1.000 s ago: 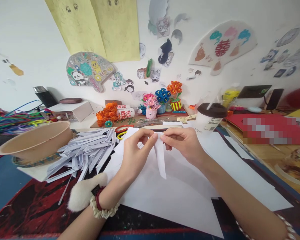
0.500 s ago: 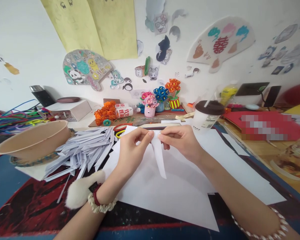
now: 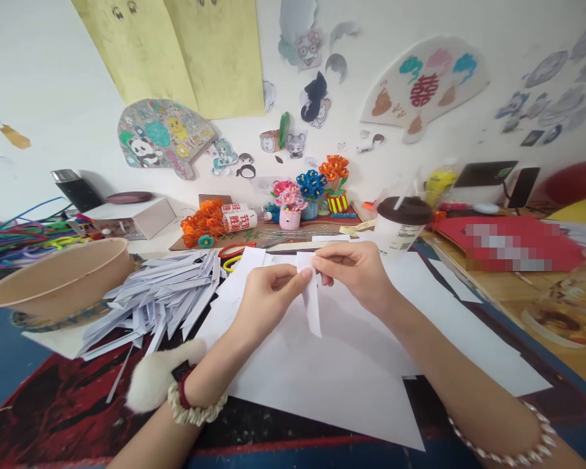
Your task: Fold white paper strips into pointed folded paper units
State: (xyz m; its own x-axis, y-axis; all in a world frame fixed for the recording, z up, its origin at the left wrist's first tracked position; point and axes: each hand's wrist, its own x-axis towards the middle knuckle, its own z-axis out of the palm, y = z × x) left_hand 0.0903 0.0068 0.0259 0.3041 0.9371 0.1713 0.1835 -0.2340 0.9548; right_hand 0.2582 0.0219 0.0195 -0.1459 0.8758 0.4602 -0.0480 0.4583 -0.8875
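Note:
A narrow white paper strip (image 3: pixel 312 305) hangs between my two hands above large white sheets (image 3: pixel 332 365) on the table. My left hand (image 3: pixel 266 301) pinches the strip's upper part from the left with thumb and forefinger. The top of the strip is pinched from the right by my right hand (image 3: pixel 356 273). Both hands are closed on it. A heap of folded white paper strips (image 3: pixel 161 296) lies to the left of my left hand.
A tan bowl (image 3: pixel 53 280) stands at the left, coloured wires (image 3: pixel 19 234) behind it. A lidded cup with a straw (image 3: pixel 401 225), a white box (image 3: pixel 137 218), scissors (image 3: pixel 234 255), craft flowers (image 3: pixel 312 192) and a red folder (image 3: pixel 512 244) line the back.
My left fingers slid a little down the strip while the right hand kept its pinch at the top. The view shifted slightly.

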